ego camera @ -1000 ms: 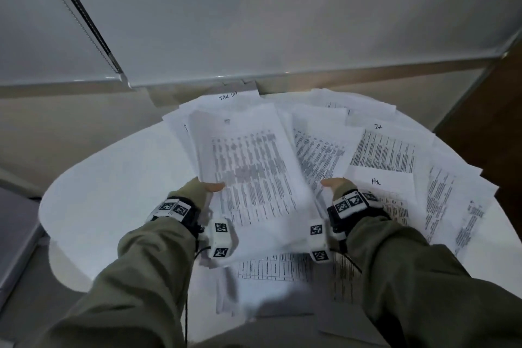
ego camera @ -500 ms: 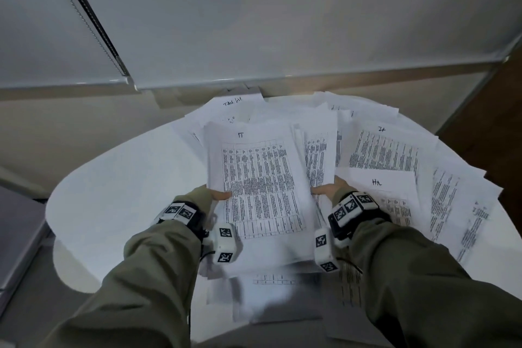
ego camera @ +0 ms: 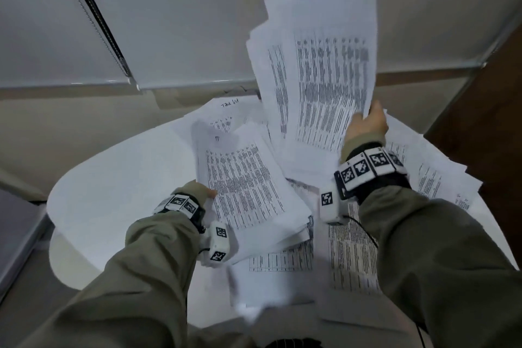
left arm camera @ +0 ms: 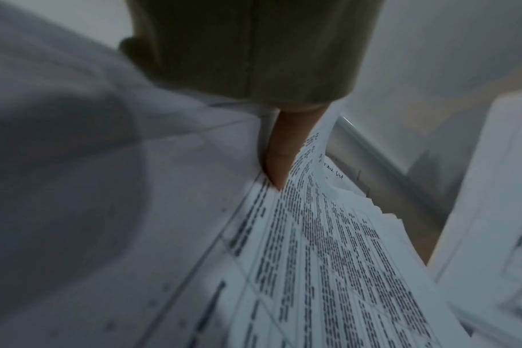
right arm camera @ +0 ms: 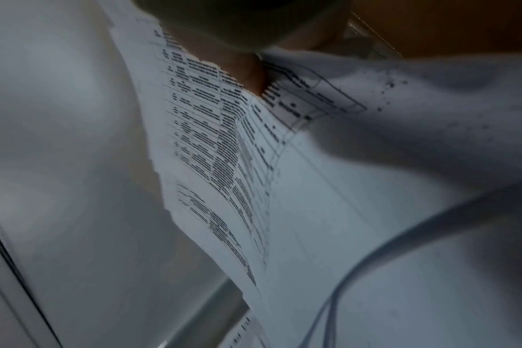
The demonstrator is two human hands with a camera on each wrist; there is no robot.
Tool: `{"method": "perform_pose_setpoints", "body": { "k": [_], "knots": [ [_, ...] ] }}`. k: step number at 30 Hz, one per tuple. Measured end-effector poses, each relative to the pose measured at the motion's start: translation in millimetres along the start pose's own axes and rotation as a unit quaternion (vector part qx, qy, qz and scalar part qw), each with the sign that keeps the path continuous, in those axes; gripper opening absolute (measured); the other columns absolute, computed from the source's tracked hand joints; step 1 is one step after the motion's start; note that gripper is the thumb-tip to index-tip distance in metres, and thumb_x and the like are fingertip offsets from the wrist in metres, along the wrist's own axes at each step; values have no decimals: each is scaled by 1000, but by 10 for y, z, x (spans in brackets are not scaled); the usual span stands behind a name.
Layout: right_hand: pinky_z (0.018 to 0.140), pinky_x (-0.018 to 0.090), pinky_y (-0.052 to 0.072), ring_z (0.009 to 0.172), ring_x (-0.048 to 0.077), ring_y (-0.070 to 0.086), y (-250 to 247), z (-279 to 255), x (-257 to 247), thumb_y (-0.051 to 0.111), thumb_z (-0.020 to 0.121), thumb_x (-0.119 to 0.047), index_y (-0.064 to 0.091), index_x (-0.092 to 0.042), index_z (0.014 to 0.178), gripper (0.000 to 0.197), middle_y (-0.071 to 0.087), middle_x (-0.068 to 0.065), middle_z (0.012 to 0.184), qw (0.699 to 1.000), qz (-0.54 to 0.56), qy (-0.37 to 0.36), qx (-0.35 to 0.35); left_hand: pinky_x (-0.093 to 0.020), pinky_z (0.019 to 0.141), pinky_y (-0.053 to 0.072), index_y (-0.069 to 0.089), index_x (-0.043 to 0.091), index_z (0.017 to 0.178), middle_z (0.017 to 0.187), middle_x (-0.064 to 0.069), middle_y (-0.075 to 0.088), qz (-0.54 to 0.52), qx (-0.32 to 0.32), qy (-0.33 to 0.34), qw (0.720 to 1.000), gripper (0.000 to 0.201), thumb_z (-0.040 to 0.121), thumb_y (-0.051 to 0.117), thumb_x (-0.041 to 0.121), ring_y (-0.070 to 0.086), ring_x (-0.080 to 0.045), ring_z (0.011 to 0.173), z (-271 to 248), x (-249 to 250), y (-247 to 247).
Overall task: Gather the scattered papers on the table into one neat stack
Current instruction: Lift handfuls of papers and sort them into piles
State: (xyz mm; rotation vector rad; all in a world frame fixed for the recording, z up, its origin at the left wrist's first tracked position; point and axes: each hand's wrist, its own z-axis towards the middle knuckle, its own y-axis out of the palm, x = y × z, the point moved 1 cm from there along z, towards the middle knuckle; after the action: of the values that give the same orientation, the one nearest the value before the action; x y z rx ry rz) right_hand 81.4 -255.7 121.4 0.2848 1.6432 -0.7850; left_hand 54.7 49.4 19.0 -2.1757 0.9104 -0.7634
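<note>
Head view shows the right hand (ego camera: 367,124) raised above the far part of the surface (ego camera: 118,178), gripping a fanned bundle of printed sheets (ego camera: 319,65) by its lower right edge; the bundle stands nearly upright and its sheets are splayed out of line at the top. Right wrist view shows the thumb (right arm camera: 247,73) pressed on the printed face of that bundle (right arm camera: 224,153), with the sheets curving away from it.

Left hand (ego camera: 202,192) holds a second, thicker stack (ego camera: 248,186) by its left edge, tilted with its far end raised, near the middle of the surface. Left wrist view shows one finger (left arm camera: 286,150) lying along the top sheet (left arm camera: 328,259) at the edge, the other fingers hidden beneath the paper.

More loose sheets (ego camera: 350,257) lie flat on the surface under and between the two arms, reaching toward the near edge, and others (ego camera: 440,178) are spread toward the right edge. One sheet with handwriting at its top (ego camera: 228,113) lies at the far edge, partly covered by the left-hand stack. Both wrists wear bands with black-and-white marker tags (ego camera: 364,167).
</note>
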Motion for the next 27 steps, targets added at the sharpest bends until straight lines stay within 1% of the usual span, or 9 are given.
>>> {"method": "perform_pose_setpoints", "body": {
  "k": [4,8,11,14,18,19,22,25,27],
  "knots": [
    [96,24,39,120,23,52,-41,65,-139,42,96,-9,38,-14,140,45,54,8,133,995,82,-13,52,-44,109,34,45,6,135,139,-15,47,25,-1,-14,1000,64,89,50,49,47,-31,126,16,20,29],
    [98,22,32,127,22,45,-26,85,-22,46,94,-4,33,-13,143,52,46,5,141,989,136,47,47,-42,106,40,48,6,133,134,-15,52,9,-9,-15,1000,66,85,57,50,53,-32,120,100,-15,26],
    [87,23,39,118,29,53,50,87,172,49,90,4,40,-8,138,50,53,13,132,995,21,83,-52,-44,98,48,52,8,127,122,-17,61,-21,-31,2,999,76,70,68,56,60,-35,110,222,-57,64],
    [98,36,43,117,34,53,177,52,463,50,90,6,40,-7,138,51,52,18,132,962,-147,119,-198,-49,100,44,48,16,132,124,-21,61,-99,-54,1,994,92,63,57,76,59,-39,112,324,-109,116],
    [94,39,44,115,36,53,339,-92,798,52,92,-1,37,-11,141,52,53,20,130,893,-302,134,-307,-46,104,38,10,29,149,149,-16,33,-203,-50,-8,978,90,80,60,55,48,-35,124,150,-56,73],
    [95,39,44,117,35,53,376,-140,855,55,91,-4,36,-11,141,55,52,18,132,880,-312,139,-330,-45,99,40,12,27,149,148,-15,34,-228,-58,-12,972,89,80,63,50,50,-33,121,160,-58,114],
    [94,35,43,114,31,54,484,-237,945,61,88,-11,32,-13,141,61,51,14,134,884,-285,131,-347,-48,94,42,37,18,141,146,-13,41,-365,-124,-33,922,100,61,63,72,46,-36,127,144,-42,153],
    [86,33,45,108,31,55,576,-318,928,52,92,-9,28,-15,143,56,47,15,135,922,-265,103,-261,-58,106,25,25,17,147,153,-16,24,-367,-148,-51,917,95,73,61,65,26,-40,138,182,-31,146],
    [92,36,47,111,32,56,675,-377,919,45,95,-14,38,-15,137,42,52,13,130,905,-299,70,-293,-58,108,22,23,18,147,156,-15,17,-356,-165,-48,919,89,77,62,58,24,-40,138,181,-27,148]
  ]
}}
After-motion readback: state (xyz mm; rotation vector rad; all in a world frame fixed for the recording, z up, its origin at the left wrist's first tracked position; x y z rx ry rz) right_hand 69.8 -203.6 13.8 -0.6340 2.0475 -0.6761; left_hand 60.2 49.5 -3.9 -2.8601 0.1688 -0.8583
